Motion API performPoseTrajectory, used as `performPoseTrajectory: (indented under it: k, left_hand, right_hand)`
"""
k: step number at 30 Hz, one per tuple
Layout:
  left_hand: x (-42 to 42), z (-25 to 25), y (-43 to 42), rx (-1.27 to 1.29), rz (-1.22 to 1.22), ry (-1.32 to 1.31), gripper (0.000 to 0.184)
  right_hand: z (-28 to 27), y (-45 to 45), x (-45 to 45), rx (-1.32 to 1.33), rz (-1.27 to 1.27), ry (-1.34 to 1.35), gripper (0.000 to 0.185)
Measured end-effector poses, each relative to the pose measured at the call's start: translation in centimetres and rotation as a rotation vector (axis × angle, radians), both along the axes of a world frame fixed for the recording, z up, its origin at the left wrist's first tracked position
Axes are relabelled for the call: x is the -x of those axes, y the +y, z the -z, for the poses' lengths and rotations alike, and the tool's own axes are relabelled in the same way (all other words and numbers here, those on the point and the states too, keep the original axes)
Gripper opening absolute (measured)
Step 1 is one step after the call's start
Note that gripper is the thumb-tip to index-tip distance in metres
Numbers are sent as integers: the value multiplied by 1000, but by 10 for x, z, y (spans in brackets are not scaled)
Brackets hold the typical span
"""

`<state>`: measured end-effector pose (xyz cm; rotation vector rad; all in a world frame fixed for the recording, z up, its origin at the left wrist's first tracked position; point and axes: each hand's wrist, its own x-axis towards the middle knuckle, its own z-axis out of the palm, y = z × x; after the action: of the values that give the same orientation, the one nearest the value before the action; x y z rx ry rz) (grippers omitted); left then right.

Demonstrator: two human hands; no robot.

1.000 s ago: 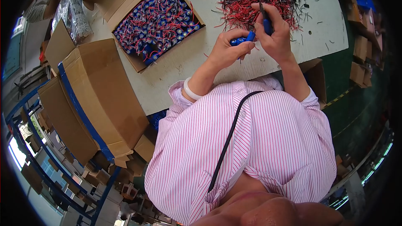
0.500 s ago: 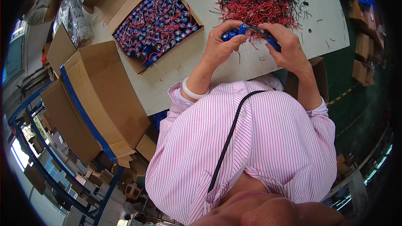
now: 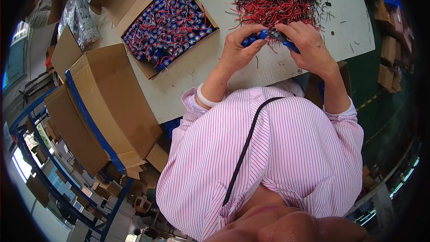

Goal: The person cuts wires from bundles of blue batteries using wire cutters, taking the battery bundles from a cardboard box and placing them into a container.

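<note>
My left hand [image 3: 237, 50] is closed around several blue cylindrical cells [image 3: 251, 39], one of them poking out toward the right. In my right hand [image 3: 312, 48] are pliers with blue handles [image 3: 290, 46]. The dark jaws of the pliers meet the end of the protruding cell; whether they grip a wire there is too small to tell. Just beyond both hands lies a heap of red and black wires [image 3: 277, 0].
An open carton [image 3: 150, 75] filled with blue cells and red wires is on the white table [image 3: 197, 78]. Left of the table stands a large open cardboard box [image 3: 112, 103]. Plastic-wrapped material [image 3: 79, 18] lies at the upper left. Wire scraps dot the table's right side.
The pliers have swung from upright over the wire heap down to the left, reaching the cell in my left hand. My left hand has shifted slightly left.
</note>
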<state>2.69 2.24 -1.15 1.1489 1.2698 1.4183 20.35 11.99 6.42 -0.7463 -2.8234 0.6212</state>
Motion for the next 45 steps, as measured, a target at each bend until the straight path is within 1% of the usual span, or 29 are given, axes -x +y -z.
performPoseTrajectory:
  k: [1,5,7,11,13,17,19,20,22,23,25,26,27,29,30,33,34,37,39,41,45]
  left_hand:
    - [0,0,0,-38,-18,48,29]
    - [0,-6,0,-30,-16,54,29]
    - [0,-10,1,-67,-6,118,29]
    - [-1,-12,1,-44,5,114,29]
    - [0,-13,1,-45,2,203,28]
    - [3,-8,2,-60,-7,276,28]
    - [4,-5,2,-166,11,192,26]
    - [4,-4,1,-165,9,192,26]
    - [3,-2,-3,-26,57,-111,26]
    - [2,-2,-3,-25,56,-111,26]
    - [2,-6,-2,-36,21,-185,28]
    - [3,-9,-3,-36,21,-183,28]
    - [4,-13,-3,-5,8,-189,27]
    - [5,-15,-3,25,-6,-202,26]
    - [5,-14,-3,13,-11,-195,27]
    - [5,-15,-2,11,-20,-208,26]
    - [6,-15,-3,21,-17,-227,26]
    - [6,-14,-3,46,-21,-165,26]
    - [5,-13,-1,24,-19,-175,26]
    - [6,-13,-2,11,-22,-184,26]
    - [6,-9,-1,7,13,-114,27]
  right_hand:
    - [0,0,0,-7,5,-5,49]
    - [0,-1,0,-23,21,-5,49]
    - [1,-1,0,-19,9,-4,49]
    - [-2,-1,1,-29,0,-37,48]
    - [0,-1,0,-84,-6,-21,46]
    - [18,-3,-2,-64,-4,35,41]
    - [20,-1,-3,515,9,191,38]
    - [21,1,-3,516,7,190,38]
    - [21,5,-5,1271,91,222,40]
    - [18,6,-2,1356,98,308,45]
    - [13,10,-1,1319,133,373,47]
    - [13,12,-4,1202,141,366,43]
    - [15,11,-3,1201,142,365,43]
    - [21,7,-2,88,26,252,43]
    - [7,0,-1,-162,99,-134,44]
    - [-5,-6,-3,-131,70,-161,46]
    - [-11,-8,0,-111,69,-119,46]
    - [-4,-3,1,-110,74,-49,47]
    - [-8,-2,5,-106,71,-47,48]
    - [-8,-3,8,-49,26,3,48]
    - [-8,0,9,-58,-16,14,48]
